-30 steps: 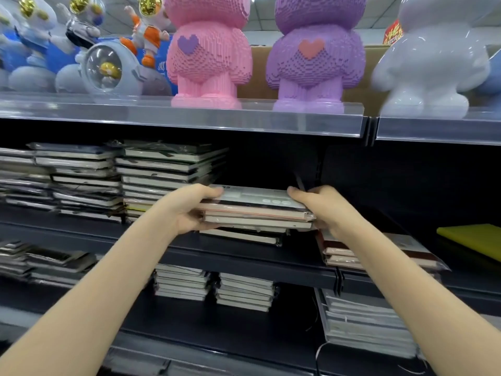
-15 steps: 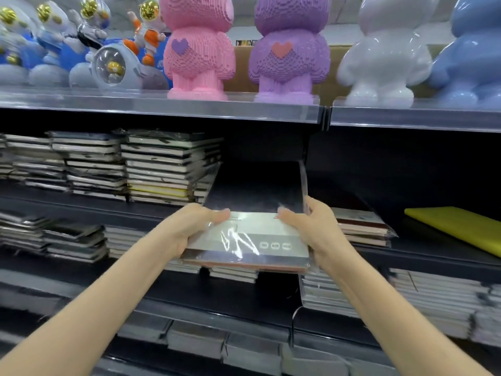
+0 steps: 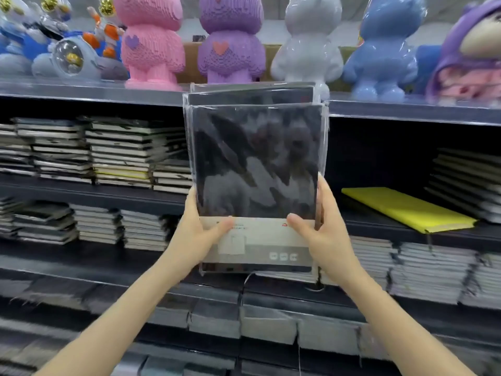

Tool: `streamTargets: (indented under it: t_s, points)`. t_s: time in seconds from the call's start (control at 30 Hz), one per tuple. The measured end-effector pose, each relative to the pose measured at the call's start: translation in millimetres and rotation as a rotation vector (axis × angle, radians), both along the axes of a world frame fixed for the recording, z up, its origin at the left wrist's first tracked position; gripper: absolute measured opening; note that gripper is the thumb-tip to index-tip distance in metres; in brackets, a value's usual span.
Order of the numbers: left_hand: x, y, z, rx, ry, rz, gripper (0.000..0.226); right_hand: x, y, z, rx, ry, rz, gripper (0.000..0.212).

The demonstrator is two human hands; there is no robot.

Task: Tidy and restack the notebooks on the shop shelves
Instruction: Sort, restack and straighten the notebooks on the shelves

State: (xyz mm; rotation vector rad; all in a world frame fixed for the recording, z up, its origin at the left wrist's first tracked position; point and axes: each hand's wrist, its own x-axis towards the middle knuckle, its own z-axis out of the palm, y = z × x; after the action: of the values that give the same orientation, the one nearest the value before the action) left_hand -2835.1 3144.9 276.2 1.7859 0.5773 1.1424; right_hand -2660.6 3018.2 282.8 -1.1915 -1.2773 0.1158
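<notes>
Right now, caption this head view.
Left hand and right hand hold wrapped dark notebooks upright before shop shelves.

- I am in a shop, at a stationery rack.
- Dark shelves run in tiers, each lined with notebook stacks, many alike to a pile.
- The top shelf has a clear front strip and carries a row of toy figures, some in film.
- The notebooks I hold are sealed in clear wrap with a paper band.

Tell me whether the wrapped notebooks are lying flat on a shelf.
No, left hand and right hand hold the notebooks upright.
</notes>
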Motion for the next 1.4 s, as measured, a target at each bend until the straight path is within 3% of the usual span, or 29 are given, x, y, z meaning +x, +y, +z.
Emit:
streamTargets:
  t_s: [0.1, 0.27, 0.5, 0.77, 0.93, 1.23, 1.33, 1.4]
  points:
    - [33, 0, 19, 0.089, -0.048, -0.022, 0.090, 33, 0, 24, 0.059, -0.050, -0.020, 0.078]
    - [102, 3, 51, 0.156, -0.096, -0.127, 0.084, 91, 1, 48, 0.129, -0.090, -0.111, 0.076]
    - [172, 25, 34, 0.063, -0.056, -0.195, 0.084, 150, 20, 23, 0.111, -0.028, -0.189, 0.074]
    - [187, 33, 41, 0.018, -0.201, -0.194, 0.089, 164, 28, 3, 0.090, -0.020, -0.186, 0.069]
    - [192, 26, 44, 0.114, -0.332, -0.151, 0.085, 161, 24, 18, 0.090, 0.049, -0.200, 0.079]
    - [184, 30, 44, 0.151, -0.142, -0.274, 0.065, 157, 28, 34, 0.101, 0.060, -0.226, 0.087]
    - [180, 33, 48, 0.288, -0.125, -0.111, 0.051, 158, 19, 34, 0.076, 0.053, -0.219, 0.087]
    - [179, 29, 59, 0.362, -0.175, -0.040, 0.059, 158, 14, 38, 0.064, 0.051, -0.211, 0.084]
